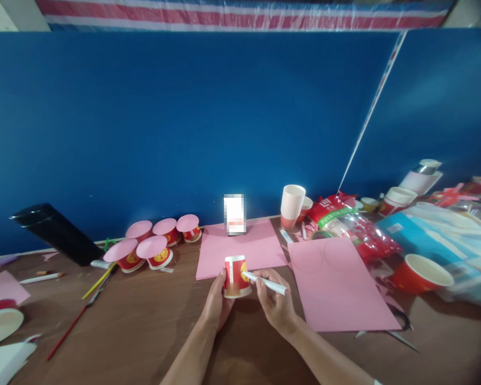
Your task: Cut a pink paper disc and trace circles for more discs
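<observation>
Clamping the upturned red cup (235, 275) in the left hand (216, 302), pinching the white pen (271, 284) in the right hand (279, 303), aiming its tip at the cup's side: perhaps risking a skid from the curved wall. Facing a pink sheet (256, 248) just beyond the hands, possibly inviting smudges from slips. Having scissors (402, 340) lying half-hidden right of both hands, perhaps risking nicks from reaching blindly.
</observation>
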Available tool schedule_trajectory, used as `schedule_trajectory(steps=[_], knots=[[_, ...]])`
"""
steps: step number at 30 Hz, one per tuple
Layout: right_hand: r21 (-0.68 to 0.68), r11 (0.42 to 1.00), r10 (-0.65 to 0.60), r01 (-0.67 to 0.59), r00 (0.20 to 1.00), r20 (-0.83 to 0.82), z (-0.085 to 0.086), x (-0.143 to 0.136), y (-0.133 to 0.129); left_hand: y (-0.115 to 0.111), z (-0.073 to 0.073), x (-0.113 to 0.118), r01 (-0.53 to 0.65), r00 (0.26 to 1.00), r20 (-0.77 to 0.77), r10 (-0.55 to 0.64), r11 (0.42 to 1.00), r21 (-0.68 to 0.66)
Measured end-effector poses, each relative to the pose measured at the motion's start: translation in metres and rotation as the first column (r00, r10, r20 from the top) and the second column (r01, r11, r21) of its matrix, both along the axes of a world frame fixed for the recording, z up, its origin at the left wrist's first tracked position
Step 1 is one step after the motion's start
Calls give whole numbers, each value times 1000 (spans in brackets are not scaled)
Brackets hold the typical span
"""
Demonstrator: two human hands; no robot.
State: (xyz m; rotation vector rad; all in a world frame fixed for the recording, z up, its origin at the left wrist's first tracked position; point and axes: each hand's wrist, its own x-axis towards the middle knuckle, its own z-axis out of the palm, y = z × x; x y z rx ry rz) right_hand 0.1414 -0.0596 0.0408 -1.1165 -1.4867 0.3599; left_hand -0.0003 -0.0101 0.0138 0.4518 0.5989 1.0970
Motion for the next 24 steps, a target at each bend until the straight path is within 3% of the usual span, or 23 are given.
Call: schedule_trajectory(steps=[8, 24], knots=[[-4, 999, 35, -35, 999, -1, 1, 0, -2, 1, -3, -1, 4, 1000, -2, -4, 1000, -2], [-22, 1000, -19, 18, 999, -31, -4, 2, 1, 1, -1, 0, 4, 999, 33, -5, 1000, 8]])
